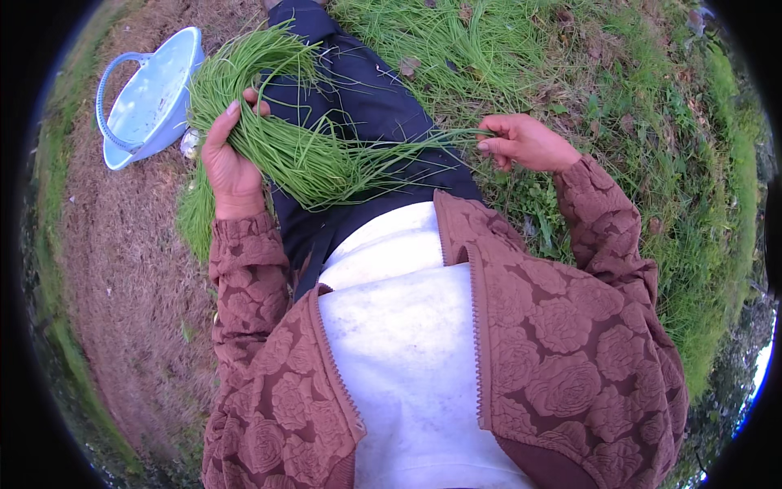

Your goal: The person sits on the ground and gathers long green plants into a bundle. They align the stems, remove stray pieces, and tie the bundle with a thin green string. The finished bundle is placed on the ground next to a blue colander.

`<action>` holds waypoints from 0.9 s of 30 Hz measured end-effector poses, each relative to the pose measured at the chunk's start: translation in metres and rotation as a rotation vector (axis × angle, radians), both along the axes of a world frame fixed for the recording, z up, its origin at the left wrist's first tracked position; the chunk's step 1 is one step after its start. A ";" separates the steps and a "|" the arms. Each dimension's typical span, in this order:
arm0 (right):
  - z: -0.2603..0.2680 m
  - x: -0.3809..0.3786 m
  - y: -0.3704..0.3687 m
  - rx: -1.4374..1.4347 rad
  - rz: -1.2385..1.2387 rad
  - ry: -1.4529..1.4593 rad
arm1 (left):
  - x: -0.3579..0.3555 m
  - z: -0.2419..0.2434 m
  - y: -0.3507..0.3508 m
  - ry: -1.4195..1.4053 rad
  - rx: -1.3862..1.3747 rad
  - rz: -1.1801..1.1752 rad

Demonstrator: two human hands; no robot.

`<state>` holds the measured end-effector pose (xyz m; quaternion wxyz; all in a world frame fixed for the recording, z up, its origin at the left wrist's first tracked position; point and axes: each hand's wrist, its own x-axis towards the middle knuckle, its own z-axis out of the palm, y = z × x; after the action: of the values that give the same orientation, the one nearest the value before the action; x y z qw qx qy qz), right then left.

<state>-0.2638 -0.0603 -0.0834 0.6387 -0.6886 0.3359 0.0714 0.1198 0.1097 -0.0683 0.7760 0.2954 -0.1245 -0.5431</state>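
Observation:
A thick bundle of long, thin green leaves, like chives point(299, 153), lies bent in a curve over my dark trousers point(391, 91). My left hand point(232, 153) is closed around the bundle near its bend, thumb and fingertips showing at its edge. To the right of my legs, my right hand point(510, 143) pinches the ends of a few strands between thumb and fingers. Those strands stretch from the bundle across my thigh. Some stray leaves stick out loosely from both ends of the bundle.
A light blue plastic basket with a handle point(149, 98) stands tilted in view at the upper left. More green leaves point(198, 214) lie beside my left wrist. Loose cut-looking leaves point(452, 49) cover the ground beyond my legs. Weeds point(660, 183) grow at the right.

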 end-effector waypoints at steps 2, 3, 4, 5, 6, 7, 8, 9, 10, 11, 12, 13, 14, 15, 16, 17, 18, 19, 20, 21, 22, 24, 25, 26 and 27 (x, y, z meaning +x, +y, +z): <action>0.022 -0.005 -0.009 0.017 -0.069 -0.034 | 0.002 0.002 0.001 0.069 -0.076 -0.022; 0.031 -0.007 -0.014 0.003 -0.101 -0.062 | 0.005 0.006 0.001 0.101 -0.115 -0.033; 0.039 -0.010 -0.018 -0.010 -0.132 -0.090 | 0.007 0.010 0.003 0.082 -0.127 -0.021; 0.046 -0.013 -0.023 -0.022 -0.163 -0.119 | 0.010 0.012 0.003 0.078 -0.135 -0.011; 0.052 -0.017 -0.029 -0.060 -0.156 -0.139 | 0.014 0.014 0.004 0.076 -0.144 -0.001; 0.057 -0.021 -0.035 -0.065 -0.201 -0.157 | 0.018 0.015 0.005 0.075 -0.154 0.008; 0.064 -0.024 -0.040 -0.070 -0.247 -0.175 | 0.023 0.018 0.005 0.105 -0.173 -0.022; 0.069 -0.026 -0.045 -0.073 -0.290 -0.196 | 0.025 0.019 0.006 0.105 -0.183 -0.003; 0.078 -0.026 -0.046 -0.084 -0.350 -0.210 | 0.026 0.020 0.007 0.106 -0.193 0.017; 0.084 -0.028 -0.051 -0.094 -0.363 -0.238 | 0.027 0.022 0.008 0.107 -0.203 0.036; 0.089 -0.031 -0.057 -0.103 -0.380 -0.263 | 0.025 0.025 0.008 0.111 -0.231 0.051; 0.096 -0.033 -0.061 -0.112 -0.396 -0.288 | 0.028 0.025 0.008 0.129 -0.241 0.052; 0.103 -0.034 -0.063 -0.132 -0.421 -0.312 | 0.032 0.025 0.008 0.147 -0.251 0.053; 0.103 -0.036 -0.066 -0.132 -0.437 -0.346 | 0.036 0.023 0.009 0.161 -0.259 0.057; 0.104 -0.038 -0.071 -0.133 -0.453 -0.381 | 0.038 0.022 0.011 0.156 -0.262 0.057; 0.104 -0.038 -0.074 -0.133 -0.468 -0.415 | 0.040 0.021 0.013 0.151 -0.265 0.057; 0.108 -0.038 -0.074 -0.134 -0.501 -0.420 | 0.041 0.021 0.014 0.147 -0.267 0.057; 0.108 -0.039 -0.076 -0.146 -0.515 -0.423 | 0.042 0.022 0.016 0.148 -0.277 0.070; 0.107 -0.042 -0.080 -0.159 -0.529 -0.426 | 0.042 0.022 0.017 0.148 -0.287 0.084; 0.105 -0.044 -0.082 -0.172 -0.544 -0.428 | 0.043 0.022 0.018 0.151 -0.297 0.097; 0.105 -0.045 -0.084 -0.178 -0.546 -0.442 | 0.045 0.021 0.019 0.174 -0.322 0.089; 0.106 -0.045 -0.084 -0.179 -0.559 -0.436 | 0.050 0.021 0.019 0.222 -0.369 0.072; 0.106 -0.044 -0.084 -0.179 -0.566 -0.432 | 0.052 0.020 0.019 0.230 -0.380 0.073; 0.107 -0.045 -0.084 -0.178 -0.564 -0.444 | 0.055 0.018 0.019 0.238 -0.391 0.073; 0.106 -0.046 -0.084 -0.176 -0.561 -0.458 | 0.056 0.018 0.019 0.243 -0.401 0.075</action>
<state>-0.3097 -0.1439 0.0224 0.6305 -0.6202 0.3645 -0.2914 0.1760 0.1288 -0.0508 0.8481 0.0723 -0.1242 -0.5099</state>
